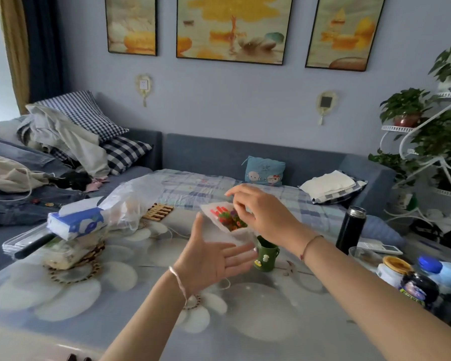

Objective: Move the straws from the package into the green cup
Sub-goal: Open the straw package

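Straws [225,217] sit inside a thin translucent package [238,231], raised above the bench [141,295] between the two hands and just behind the green cup [266,257]. Nearest the camera, the left hand [206,259] is spread flat, palm up, fingers [241,252] apart, under the lower end of the package (contact appears light; a firm hold cannot be confirmed). Beyond it, the right hand [261,214] reaches over the open mouth, fingers curled loosely toward the coloured ends; whether they have closed on a straw cannot be told.

Handling judgement: the straws are light, thin and smooth, likely to bend or slip if pinched hard. Grip near the exposed ends, several at once, with moderate pressure. The film package is limp and gives no support; hold it by its lower end to keep the mouth open.

Clearance: the cup opening is narrow and partly covered by the package. Open bench lies in front and left of the cup. A black flask [350,230] and jars [396,269] stand to the right; a tissue pack [76,221] lies well left.
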The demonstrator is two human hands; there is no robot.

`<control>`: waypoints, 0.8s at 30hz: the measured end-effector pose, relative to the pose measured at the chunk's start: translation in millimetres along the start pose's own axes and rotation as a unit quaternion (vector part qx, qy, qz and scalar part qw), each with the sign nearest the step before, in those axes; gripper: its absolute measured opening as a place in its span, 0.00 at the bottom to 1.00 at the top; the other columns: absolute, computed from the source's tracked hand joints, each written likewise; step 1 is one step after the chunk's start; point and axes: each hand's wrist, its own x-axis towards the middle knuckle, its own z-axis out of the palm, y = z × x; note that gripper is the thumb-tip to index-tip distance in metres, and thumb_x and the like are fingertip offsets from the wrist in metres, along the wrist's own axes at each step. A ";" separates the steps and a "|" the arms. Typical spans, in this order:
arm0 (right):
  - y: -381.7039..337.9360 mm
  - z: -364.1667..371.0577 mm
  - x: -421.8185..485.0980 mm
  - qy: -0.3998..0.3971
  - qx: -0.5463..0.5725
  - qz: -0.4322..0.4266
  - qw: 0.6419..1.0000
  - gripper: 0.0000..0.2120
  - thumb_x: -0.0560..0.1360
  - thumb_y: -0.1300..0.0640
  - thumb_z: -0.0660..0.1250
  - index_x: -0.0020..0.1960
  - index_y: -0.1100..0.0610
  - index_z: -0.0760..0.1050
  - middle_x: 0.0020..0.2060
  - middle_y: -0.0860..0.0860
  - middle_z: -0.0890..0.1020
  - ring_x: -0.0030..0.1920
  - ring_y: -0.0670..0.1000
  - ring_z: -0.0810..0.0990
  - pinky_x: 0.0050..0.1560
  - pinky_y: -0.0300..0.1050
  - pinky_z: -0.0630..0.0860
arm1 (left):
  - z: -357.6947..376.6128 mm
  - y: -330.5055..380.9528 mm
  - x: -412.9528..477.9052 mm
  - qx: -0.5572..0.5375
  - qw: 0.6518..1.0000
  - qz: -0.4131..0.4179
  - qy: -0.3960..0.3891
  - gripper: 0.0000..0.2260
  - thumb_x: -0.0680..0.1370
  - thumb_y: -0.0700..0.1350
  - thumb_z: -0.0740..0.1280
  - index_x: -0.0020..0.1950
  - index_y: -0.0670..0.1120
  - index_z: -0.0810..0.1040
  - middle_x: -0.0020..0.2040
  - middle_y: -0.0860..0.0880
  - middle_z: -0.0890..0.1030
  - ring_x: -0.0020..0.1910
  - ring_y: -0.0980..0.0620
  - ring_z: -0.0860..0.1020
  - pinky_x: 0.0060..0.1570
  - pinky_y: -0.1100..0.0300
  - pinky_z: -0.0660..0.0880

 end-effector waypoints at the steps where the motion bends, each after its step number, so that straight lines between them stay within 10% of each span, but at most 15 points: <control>1: 1.7 4.0 -0.1 0.010 -0.024 -0.029 0.999 0.10 0.79 0.59 0.58 0.50 0.61 0.77 0.59 0.51 0.78 0.53 0.48 0.78 0.48 0.29 0.70 | -7.6 3.6 3.8 -0.086 0.995 -0.014 -0.051 0.46 0.69 0.72 0.59 0.67 0.32 0.67 0.66 0.32 0.75 0.64 0.34 0.75 0.59 0.40 0.74; 7: 25.7 51.9 -12.3 0.089 -0.019 -0.022 0.996 0.13 0.79 0.55 0.57 0.51 0.60 0.78 0.52 0.52 0.81 0.52 0.50 0.78 0.55 0.43 0.74 | -19.1 11.9 42.5 -0.269 0.951 -0.012 -0.149 0.43 0.63 0.53 0.78 0.71 0.33 0.66 0.70 0.35 0.70 0.70 0.39 0.69 0.68 0.43 0.67; 12: 42.4 106.5 -45.1 0.209 0.177 0.179 0.945 0.15 0.78 0.45 0.57 0.50 0.55 0.75 0.51 0.48 0.80 0.54 0.45 0.77 0.58 0.36 0.71 | -37.4 -8.3 92.1 -0.242 0.963 0.121 -0.004 0.30 0.68 0.49 0.72 0.66 0.38 0.72 0.53 0.38 0.81 0.54 0.44 0.78 0.59 0.55 0.75; 14: 41.7 134.1 -60.9 0.255 0.341 0.334 0.841 0.11 0.77 0.48 0.60 0.54 0.53 0.74 0.55 0.51 0.79 0.57 0.48 0.77 0.60 0.42 0.72 | -45.9 -17.9 107.1 -0.162 0.968 0.179 0.073 0.26 0.67 0.50 0.71 0.62 0.40 0.76 0.48 0.40 0.83 0.47 0.47 0.81 0.49 0.57 0.80; 19: 50.5 173.5 -82.8 0.274 0.675 0.535 0.428 0.16 0.81 0.52 0.53 0.64 0.57 0.71 0.65 0.54 0.74 0.59 0.49 0.75 0.66 0.46 0.66 | -80.1 -49.0 132.3 0.104 0.899 0.286 0.314 0.31 0.61 0.52 0.81 0.60 0.42 0.78 0.47 0.45 0.85 0.41 0.51 0.81 0.34 0.61 0.76; 21: 55.3 182.5 -89.5 0.255 0.717 0.539 0.362 0.21 0.81 0.50 0.53 0.69 0.58 0.67 0.68 0.53 0.71 0.65 0.45 0.71 0.70 0.42 0.61 | -89.7 -59.0 140.4 0.149 0.868 0.325 0.345 0.29 0.64 0.44 0.80 0.61 0.39 0.74 0.50 0.41 0.83 0.43 0.48 0.82 0.30 0.64 0.77; 24: 64.4 198.6 -89.4 0.242 0.744 0.545 0.303 0.23 0.77 0.52 0.58 0.69 0.61 0.68 0.55 0.56 0.80 0.48 0.40 0.81 0.60 0.41 0.69 | -92.5 -67.1 154.1 0.240 0.847 0.341 0.331 0.30 0.62 0.41 0.81 0.60 0.39 0.74 0.52 0.42 0.83 0.50 0.45 0.83 0.40 0.58 0.81</control>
